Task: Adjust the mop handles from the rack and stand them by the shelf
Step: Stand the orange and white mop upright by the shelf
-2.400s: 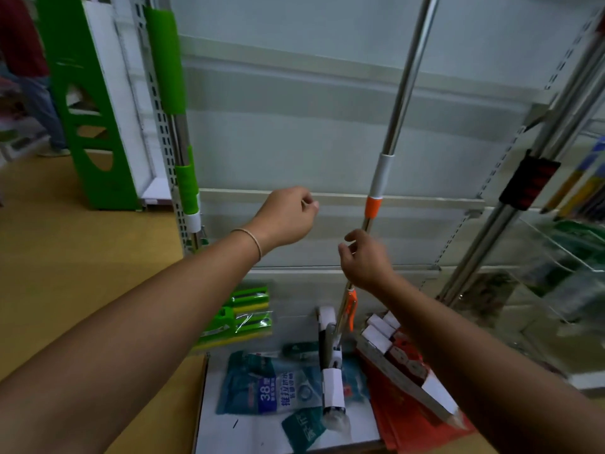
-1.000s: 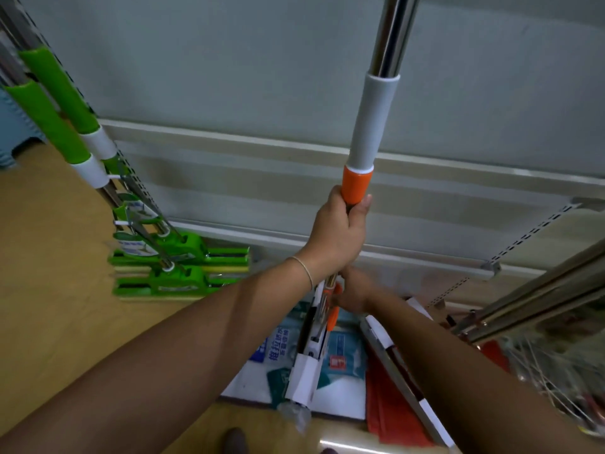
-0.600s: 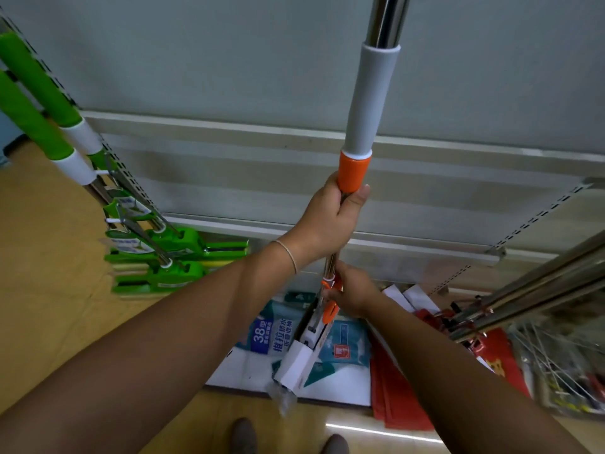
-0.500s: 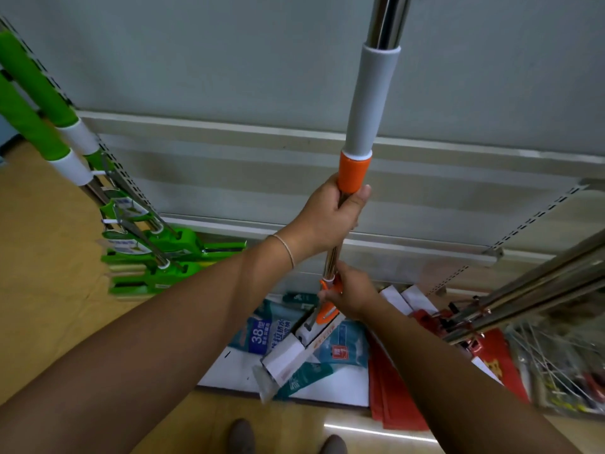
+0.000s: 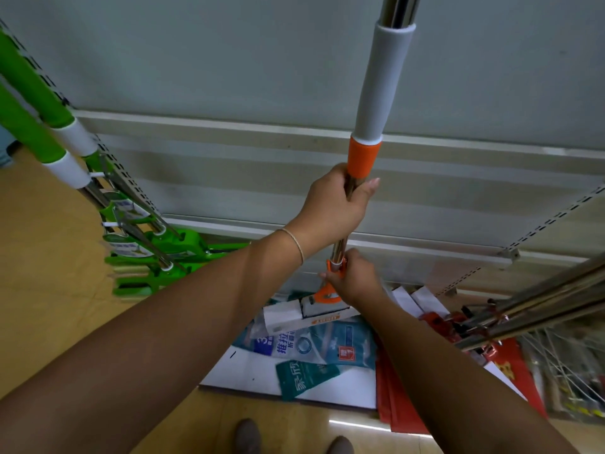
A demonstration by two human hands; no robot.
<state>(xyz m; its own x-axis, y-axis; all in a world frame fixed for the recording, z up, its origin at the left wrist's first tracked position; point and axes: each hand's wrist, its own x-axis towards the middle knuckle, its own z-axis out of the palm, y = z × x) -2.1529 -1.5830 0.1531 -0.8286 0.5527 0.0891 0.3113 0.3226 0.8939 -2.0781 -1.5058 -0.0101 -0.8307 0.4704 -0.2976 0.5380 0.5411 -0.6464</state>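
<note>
Both hands grip mop handle (image 5: pixel 381 90): left hand (image 5: pixel 330 208) above right hand (image 5: pixel 355 280).

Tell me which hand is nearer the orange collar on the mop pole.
Left. The left hand grips the pole just under the orange collar; the right hand holds lower, by the mop head.

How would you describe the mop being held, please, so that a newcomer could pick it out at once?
Start at the pale grey shelf back panel; the mop stands upright before its middle, gripped by the left hand above and the right hand below. Unlike the green-handled mops leaning at left, it has a grey sleeve with an orange collar.
</note>
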